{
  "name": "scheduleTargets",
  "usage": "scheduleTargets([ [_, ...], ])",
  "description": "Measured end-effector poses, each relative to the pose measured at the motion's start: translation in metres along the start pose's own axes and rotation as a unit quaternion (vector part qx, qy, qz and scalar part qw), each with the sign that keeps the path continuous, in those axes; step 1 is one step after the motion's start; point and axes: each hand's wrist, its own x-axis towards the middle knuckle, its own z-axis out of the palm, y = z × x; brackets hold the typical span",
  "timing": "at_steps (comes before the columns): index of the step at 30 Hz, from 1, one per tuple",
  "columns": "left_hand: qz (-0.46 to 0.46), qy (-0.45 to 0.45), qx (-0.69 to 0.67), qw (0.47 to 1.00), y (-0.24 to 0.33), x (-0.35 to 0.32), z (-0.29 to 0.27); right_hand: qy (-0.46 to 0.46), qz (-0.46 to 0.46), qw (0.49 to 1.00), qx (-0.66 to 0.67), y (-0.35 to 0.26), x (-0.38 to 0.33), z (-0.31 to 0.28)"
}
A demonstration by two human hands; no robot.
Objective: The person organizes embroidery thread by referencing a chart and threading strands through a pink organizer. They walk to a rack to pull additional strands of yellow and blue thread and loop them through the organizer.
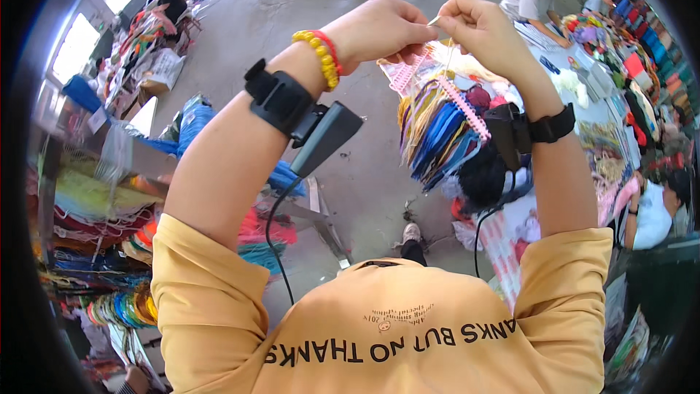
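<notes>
Both my hands are raised, fingertips almost meeting. My left hand [383, 29] pinches a thin pale strand [434, 21], probably thread, between thumb and finger. My right hand [477, 29] is closed in a pinch at its other side, and a thin yellowish length trails below its fingers. Beneath the hands are pink strips with notched edges [465, 108], and bundles of blue, brown, yellow and purple threads [437, 135] fan out from one of them. Each wrist has a black strap with a dark device; a yellow beaded bracelet [323, 58] circles my left wrist.
On the right, a long table [536, 36] bears yarn and papers; a person [536, 0] leans over it, another [649, 211] sits nearer. Racks of coloured yarn [102, 211] stand at left. A person [171, 4] sits far left. Black cables run from both wrist devices.
</notes>
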Motion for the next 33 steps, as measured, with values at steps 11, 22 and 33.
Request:
scheduleTargets([
  [11, -0.004, 0.163, 0.076, 0.984, -0.018, 0.075, -0.106, -0.109, 0.076, 0.953, 0.273, 0.107, 0.124, 0.048],
  [22, 0.017, 0.459, 0.026, 0.888, -0.112, 0.091, -0.335, -0.190, 0.244, 0.883, 0.352, 0.248, 0.246, 0.200],
  [33, -0.084, 0.418, 0.400, 0.811, -0.228, 0.113, -0.461, -0.228, 0.146, 0.959, -0.086, 0.304, 0.432, 0.335],
])
